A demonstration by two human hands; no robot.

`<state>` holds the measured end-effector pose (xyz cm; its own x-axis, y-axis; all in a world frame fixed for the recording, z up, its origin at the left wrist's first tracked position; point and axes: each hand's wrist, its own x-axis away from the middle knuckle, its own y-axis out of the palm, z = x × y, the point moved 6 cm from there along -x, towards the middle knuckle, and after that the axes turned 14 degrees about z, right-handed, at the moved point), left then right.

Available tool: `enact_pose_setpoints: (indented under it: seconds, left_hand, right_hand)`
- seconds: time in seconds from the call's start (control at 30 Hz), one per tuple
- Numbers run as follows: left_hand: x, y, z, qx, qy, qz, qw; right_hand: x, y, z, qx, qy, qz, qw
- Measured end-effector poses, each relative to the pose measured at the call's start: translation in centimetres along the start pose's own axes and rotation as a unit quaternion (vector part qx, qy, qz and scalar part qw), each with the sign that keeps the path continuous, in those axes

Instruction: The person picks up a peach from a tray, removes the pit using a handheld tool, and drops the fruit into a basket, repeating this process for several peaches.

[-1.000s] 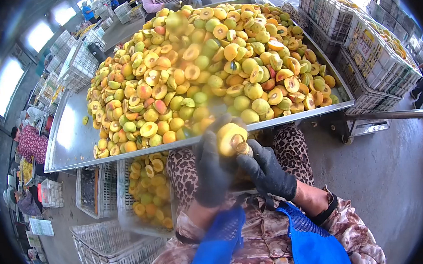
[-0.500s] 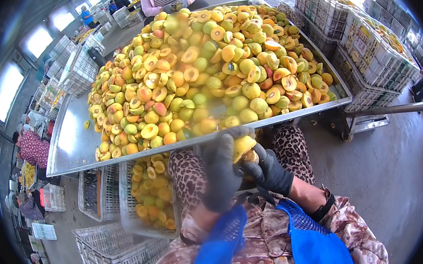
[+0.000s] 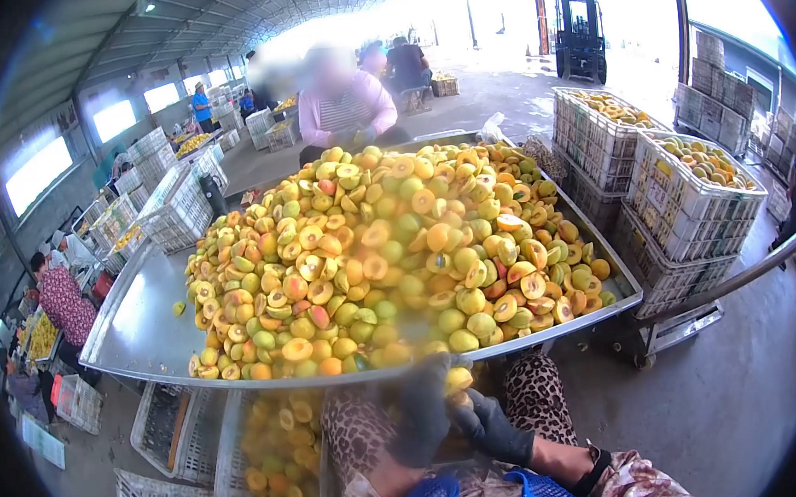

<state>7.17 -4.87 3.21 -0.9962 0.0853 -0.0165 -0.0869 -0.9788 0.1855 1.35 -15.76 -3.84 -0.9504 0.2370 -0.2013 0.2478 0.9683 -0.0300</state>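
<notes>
By a metal tray [image 3: 148,307], gloved hands [image 3: 494,429], yellow fruit [image 3: 458,380] between.

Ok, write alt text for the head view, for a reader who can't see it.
A gloved left hand holds yellow fruit, the gloved right hand close against it, by the near edge of a metal table piled with fruit, some halved. A person in pink is across the table; crates stand at right, a forklift beyond.
</notes>
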Motion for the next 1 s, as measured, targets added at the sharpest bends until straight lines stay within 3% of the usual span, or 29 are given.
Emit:
enact_pose_setpoints:
  seconds: [0.03, 0.13, 0.23, 0.33, 0.43, 0.47, 0.53, 0.57, 0.7, 0.8, 0.93, 0.97, 1.0]
  left_hand:
    - [0.5, -0.1, 0.1, 0.031, -0.039, 0.028, 0.998]
    - [0.1, -0.5, 0.3, -0.011, 0.128, 0.059, 0.990]
    - [0.5, 0.1, 1.2, -0.040, 0.149, 0.027, 0.988]
    - [-0.1, 0.4, 2.0, -0.151, 0.154, -0.119, 0.969]
    - [-0.5, -0.2, 1.3, -0.107, 0.201, -0.016, 0.974]
    - [-0.4, -0.7, 1.5, -0.115, 0.335, 0.087, 0.931]
    - [0.5, -0.3, 1.6, 0.000, 0.217, 0.053, 0.975]
    - [0.8, -0.4, 1.5, 0.055, 0.153, 0.038, 0.986]
    - [0.2, 1.1, 2.4, 0.085, 0.153, -0.129, 0.976]
    - [-0.3, 1.4, 1.6, 0.046, 0.220, -0.113, 0.968]
    - [-0.4, 2.2, 2.3, 0.001, 0.250, -0.180, 0.951]
    - [-0.1, 1.9, 1.9, -0.025, 0.262, -0.199, 0.944]
    - [0.0, 1.1, 0.9, -0.012, 0.199, -0.137, 0.970]
  right_hand:
    - [-0.3, -0.1, -1.0, 0.049, -0.059, 0.002, 0.997]
    - [-0.7, 0.3, -1.6, 0.015, -0.054, -0.019, 0.998]
    - [0.5, 1.2, -0.3, -0.124, 0.158, -0.051, 0.978]
    - [1.9, 0.6, -0.9, -0.156, 0.209, -0.093, 0.961]
    - [2.0, 0.1, -1.8, -0.192, 0.256, -0.152, 0.935]
    - [2.0, 0.1, -2.1, -0.196, 0.225, -0.123, 0.947]
    - [2.1, 1.1, -2.7, -0.202, 0.159, -0.066, 0.964]
    - [2.4, 1.0, -2.8, -0.200, 0.149, -0.096, 0.964]
    - [2.6, 0.3, -0.7, -0.199, 0.111, -0.196, 0.954]
    - [1.3, 0.3, 2.0, -0.191, 0.114, -0.187, 0.957]
    - [0.6, 0.5, -2.2, -0.087, -0.010, -0.148, 0.985]
    - [0.4, 0.6, -0.6, -0.087, 0.028, -0.178, 0.980]
    - [0.5, 0.7, 2.3, -0.092, 0.070, -0.209, 0.971]
